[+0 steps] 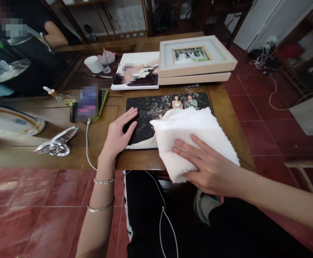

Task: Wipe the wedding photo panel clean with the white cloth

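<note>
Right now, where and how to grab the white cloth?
I'd pinch the far right corner of the white cloth, coming from the right: it's soft and folded, and that corner looks free, while the right hand rests nearer the front. A shallow pinch should avoid the photo panel beneath.

pale glare streaks the floor; edges stretch.

Dark photo panel: rectangular, flat, printed couple near 1 o'clock. Fluffy white cloth: spread over panel's 4 o'clock corner, overhanging edge at 5.
</note>
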A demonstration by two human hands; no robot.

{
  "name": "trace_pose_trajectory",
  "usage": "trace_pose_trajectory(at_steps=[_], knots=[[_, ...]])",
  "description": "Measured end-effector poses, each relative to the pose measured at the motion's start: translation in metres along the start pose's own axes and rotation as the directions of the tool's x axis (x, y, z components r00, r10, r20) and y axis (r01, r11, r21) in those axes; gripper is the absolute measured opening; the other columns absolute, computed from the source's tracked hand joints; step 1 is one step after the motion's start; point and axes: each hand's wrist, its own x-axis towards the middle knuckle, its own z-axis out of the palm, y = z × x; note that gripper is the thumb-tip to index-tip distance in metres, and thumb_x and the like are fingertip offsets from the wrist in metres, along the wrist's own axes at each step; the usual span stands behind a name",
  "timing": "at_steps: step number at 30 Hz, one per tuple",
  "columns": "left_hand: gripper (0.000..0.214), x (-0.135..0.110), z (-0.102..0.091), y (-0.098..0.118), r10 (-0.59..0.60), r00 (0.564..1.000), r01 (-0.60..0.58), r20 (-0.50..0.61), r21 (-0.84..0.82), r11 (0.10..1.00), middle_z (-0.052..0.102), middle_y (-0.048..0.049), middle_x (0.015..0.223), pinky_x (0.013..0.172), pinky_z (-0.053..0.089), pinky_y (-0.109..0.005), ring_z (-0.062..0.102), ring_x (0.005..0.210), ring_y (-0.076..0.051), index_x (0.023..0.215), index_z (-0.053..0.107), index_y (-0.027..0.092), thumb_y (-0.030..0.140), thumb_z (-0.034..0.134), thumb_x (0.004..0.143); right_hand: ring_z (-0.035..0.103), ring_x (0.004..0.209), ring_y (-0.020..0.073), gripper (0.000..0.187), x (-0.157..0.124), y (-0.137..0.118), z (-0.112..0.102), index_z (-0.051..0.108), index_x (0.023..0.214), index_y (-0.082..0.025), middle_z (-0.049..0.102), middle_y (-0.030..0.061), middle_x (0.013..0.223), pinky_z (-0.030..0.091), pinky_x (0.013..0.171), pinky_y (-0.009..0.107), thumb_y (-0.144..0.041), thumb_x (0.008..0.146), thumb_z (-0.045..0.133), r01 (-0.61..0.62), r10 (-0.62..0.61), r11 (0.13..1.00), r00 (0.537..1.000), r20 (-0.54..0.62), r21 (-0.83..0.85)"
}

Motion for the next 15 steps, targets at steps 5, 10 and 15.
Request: trace_pose_trajectory(at_steps=[5,10,15], knots=[[0.037,0.0,0.0,0.0,-0.004,1.0,0.004,0.0,0.0,1.0,0.059,-0.0058,0.14,0.117,0.037,-0.049,0.05,0.136,-0.025,0.129,0.064,0.023,0.039,0.053,0.098,0.045,0.138,0.0314,0.025,0.008,0.009,0.0,0.072,0.077,-0.031,0.064,0.0004,0.133,0.032,0.118,0.058,-0.028,0.092,0.052,0.043,-0.039,0.997,0.998,0.048,-0.066],[0.036,0.0,0.0,0.0,0.002,1.0,-0.003,-0.005,-0.01,1.0,0.06,-0.0069,0.139,0.117,0.037,-0.048,0.051,0.135,-0.025,0.127,0.065,0.022,0.039,0.054,0.097,0.047,0.135,0.0362,0.023,0.028,0.046,0.003,0.073,0.099,-0.018,0.06,0.0188,0.137,0.04,0.107,0.065,-0.017,0.089,0.052,0.055,-0.053,0.997,0.998,0.04,-0.06],[0.035,0.0,0.0,0.001,0.012,1.0,-0.012,-0.009,-0.013,1.0,0.061,-0.0074,0.138,0.117,0.038,-0.048,0.051,0.135,-0.025,0.126,0.065,0.021,0.038,0.055,0.097,0.051,0.132,0.0337,0.026,0.055,0.1,0.005,0.068,0.11,-0.014,0.063,0.0226,0.13,0.041,0.104,0.063,-0.016,0.092,0.049,-0.043,0.044,0.997,0.999,0.02,-0.067]])
